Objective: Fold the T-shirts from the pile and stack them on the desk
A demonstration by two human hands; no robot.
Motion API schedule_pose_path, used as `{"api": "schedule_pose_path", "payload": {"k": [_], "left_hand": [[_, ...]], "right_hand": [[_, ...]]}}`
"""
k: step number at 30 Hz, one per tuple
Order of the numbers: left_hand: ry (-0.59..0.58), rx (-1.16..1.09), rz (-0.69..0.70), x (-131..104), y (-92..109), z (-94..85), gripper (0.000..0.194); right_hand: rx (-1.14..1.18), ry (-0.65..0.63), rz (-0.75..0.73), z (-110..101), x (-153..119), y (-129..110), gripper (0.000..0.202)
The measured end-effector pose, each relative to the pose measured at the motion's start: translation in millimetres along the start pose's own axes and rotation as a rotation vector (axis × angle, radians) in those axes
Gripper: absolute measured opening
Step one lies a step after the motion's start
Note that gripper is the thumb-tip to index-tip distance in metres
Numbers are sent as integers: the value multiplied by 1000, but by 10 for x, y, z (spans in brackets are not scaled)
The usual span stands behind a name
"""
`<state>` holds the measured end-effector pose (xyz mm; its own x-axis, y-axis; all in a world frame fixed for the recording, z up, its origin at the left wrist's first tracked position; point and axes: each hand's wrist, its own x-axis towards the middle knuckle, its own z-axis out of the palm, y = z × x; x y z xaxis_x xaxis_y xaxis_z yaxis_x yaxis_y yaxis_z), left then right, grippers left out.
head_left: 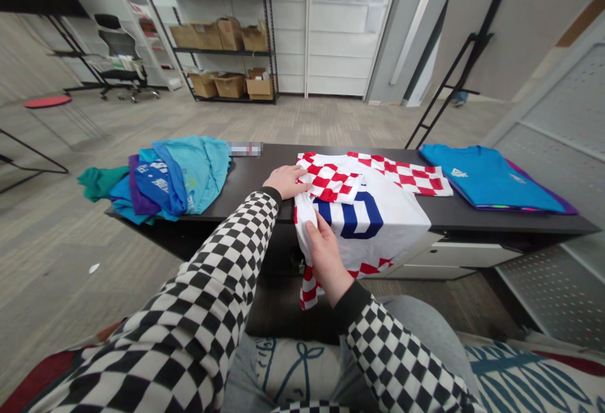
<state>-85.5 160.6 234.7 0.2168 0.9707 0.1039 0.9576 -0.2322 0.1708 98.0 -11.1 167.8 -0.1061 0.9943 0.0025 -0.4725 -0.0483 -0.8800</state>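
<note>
A white football jersey (401, 217) with red-and-white checked sleeves and dark blue numbering lies on the dark table, its lower part hanging over the front edge. One checked sleeve (331, 180) is folded across the body; the other stretches to the right. My left hand (285, 181) rests on the folded part at the jersey's left edge, fingers stretched out over the fabric. Closer to me, my right hand (326, 252) grips the left side of the jersey, thumb on top and fingers partly hidden by cloth.
A loose heap of blue, purple and green shirts (203, 170) sits on the table's left end. Folded blue shirts (491, 176) are stacked at the right. Beneath the dark tabletop (265, 195) are white drawers (463, 254). Shelves with cardboard boxes (231, 85) stand behind.
</note>
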Motion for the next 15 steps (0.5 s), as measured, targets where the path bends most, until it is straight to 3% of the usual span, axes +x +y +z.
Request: {"api": "schedule_pose_path", "payload": {"k": [6,11,15], "left_hand": [[-3,31,18,9,-9,3,80],[6,12,16,8,-17,9,78],[10,14,21,10,-30,21,73]], "right_hand": [[-145,94,16,-1,-15,-52,34],[-139,107,-64,18,-46,-26,33],[-73,200,-43,28,-29,28,33]]}}
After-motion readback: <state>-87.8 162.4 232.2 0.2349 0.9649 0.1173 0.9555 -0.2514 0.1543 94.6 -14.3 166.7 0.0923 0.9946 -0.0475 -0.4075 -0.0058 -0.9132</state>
